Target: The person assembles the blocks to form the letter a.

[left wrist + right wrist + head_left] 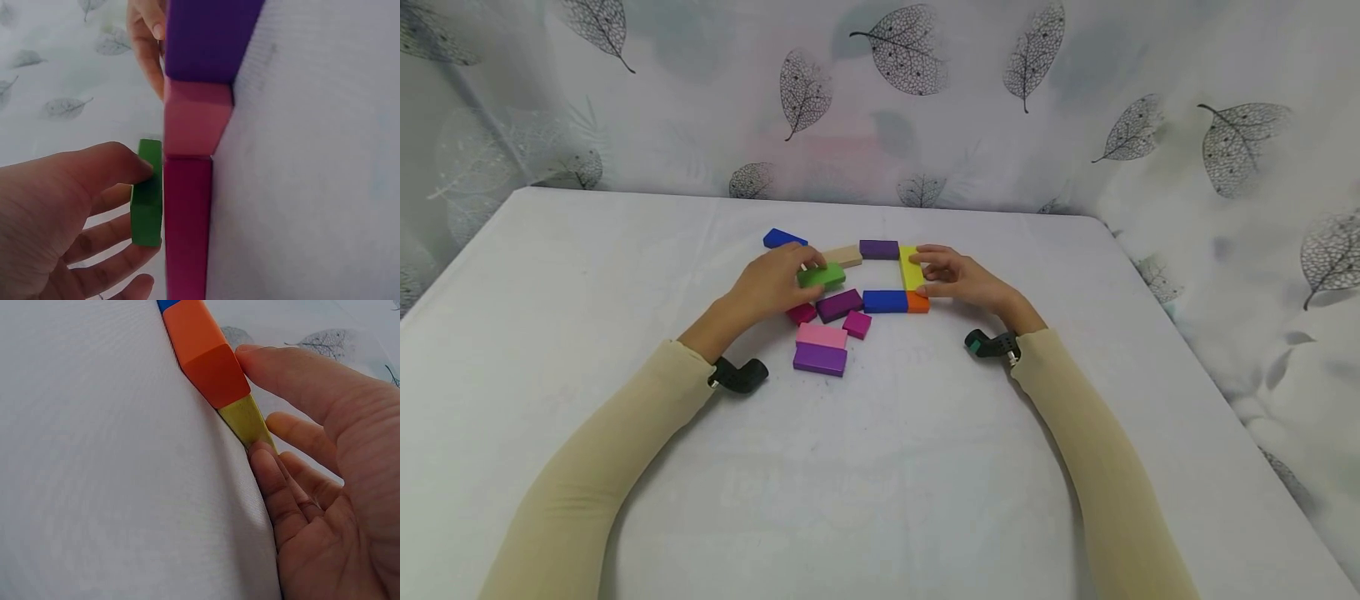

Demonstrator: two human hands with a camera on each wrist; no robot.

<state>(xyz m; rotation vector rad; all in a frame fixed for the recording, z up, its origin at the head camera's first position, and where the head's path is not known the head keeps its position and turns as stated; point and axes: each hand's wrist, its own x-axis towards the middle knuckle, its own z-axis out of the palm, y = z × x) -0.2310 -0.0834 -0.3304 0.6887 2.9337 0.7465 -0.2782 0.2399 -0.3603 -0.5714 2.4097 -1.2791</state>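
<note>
My left hand (769, 282) pinches a green block (822, 276) between thumb and fingers; the left wrist view shows the thumb on the block's near side. My right hand (964, 279) is at the right end of a block outline, its fingers loosely bent against a yellow block (911, 268). Its thumb tip lies beside an orange block (918, 302). A long blue block (884, 302) adjoins the orange one. Along the outline's far side lie a dark purple block (878, 249) and a beige block (844, 256), the latter partly behind the green block.
Another blue block (785, 238) lies behind my left hand. Nearer are a plum block (839, 306), a crimson block (802, 314) partly covered by the hand, and a small magenta block (857, 324). In front, a pink block (822, 335) adjoins a violet block (820, 360) on the white-covered table (880, 467).
</note>
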